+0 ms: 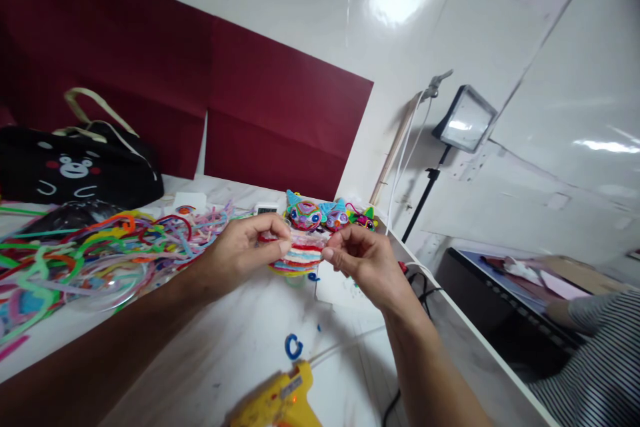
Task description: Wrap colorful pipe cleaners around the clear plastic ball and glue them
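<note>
Between my hands, above the white table, is a rounded craft piece (305, 255) with rows of red, white, light blue and yellow pipe cleaner. My left hand (245, 247) pinches its left side between thumb and fingers. At the right edge, the thumb and fingertips of my right hand (361, 263) are pressed together on the piece. Just behind it sit colourful pipe-cleaner animal faces, one with blue ears (306, 213). A curled blue pipe-cleaner bit (293, 347) lies nearer to me, by a yellow glue gun (280, 400).
A heap of loose pipe cleaners (125, 230) covers the table's left side, in front of a black bag (75, 170). A lamp (465, 119) on a stand and hanging cables are at the right. Beyond the table edge, a person in a striped sleeve (595, 340) is at another table.
</note>
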Action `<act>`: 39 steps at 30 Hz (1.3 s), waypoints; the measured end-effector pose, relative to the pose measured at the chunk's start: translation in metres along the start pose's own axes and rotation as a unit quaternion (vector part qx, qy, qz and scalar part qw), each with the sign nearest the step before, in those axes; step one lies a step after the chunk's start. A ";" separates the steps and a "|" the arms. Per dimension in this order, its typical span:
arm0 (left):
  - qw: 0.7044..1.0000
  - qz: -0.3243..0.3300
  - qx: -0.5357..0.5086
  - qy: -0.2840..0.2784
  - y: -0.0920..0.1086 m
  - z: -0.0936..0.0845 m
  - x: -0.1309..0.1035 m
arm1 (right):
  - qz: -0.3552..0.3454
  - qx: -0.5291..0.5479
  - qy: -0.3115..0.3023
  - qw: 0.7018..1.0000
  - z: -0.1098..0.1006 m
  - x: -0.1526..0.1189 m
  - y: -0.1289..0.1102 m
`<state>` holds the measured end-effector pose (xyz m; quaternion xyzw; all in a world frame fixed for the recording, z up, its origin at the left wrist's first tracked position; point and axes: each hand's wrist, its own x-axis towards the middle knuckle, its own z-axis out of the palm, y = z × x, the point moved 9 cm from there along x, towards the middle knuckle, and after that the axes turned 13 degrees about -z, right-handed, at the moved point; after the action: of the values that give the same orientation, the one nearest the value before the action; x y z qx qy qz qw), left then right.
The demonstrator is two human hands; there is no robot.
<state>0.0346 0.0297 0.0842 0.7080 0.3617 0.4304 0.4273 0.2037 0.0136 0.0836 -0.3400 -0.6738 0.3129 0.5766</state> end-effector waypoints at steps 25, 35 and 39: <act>0.992 -0.047 -0.109 -0.041 -0.013 0.000 0.006 | -0.077 -0.082 -0.035 0.993 -0.005 -0.001 -0.001; 0.992 -0.051 -0.109 -0.045 -0.013 0.001 0.005 | -0.106 -0.085 -0.110 0.985 0.005 -0.002 -0.010; 0.990 -0.058 -0.123 -0.045 -0.014 0.001 0.006 | -0.080 -0.036 -0.118 0.989 0.008 -0.003 -0.005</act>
<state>0.0357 0.0395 0.0728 0.6467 0.3270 0.4136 0.5512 0.1959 0.0086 0.0848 -0.2667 -0.7727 0.2792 0.5038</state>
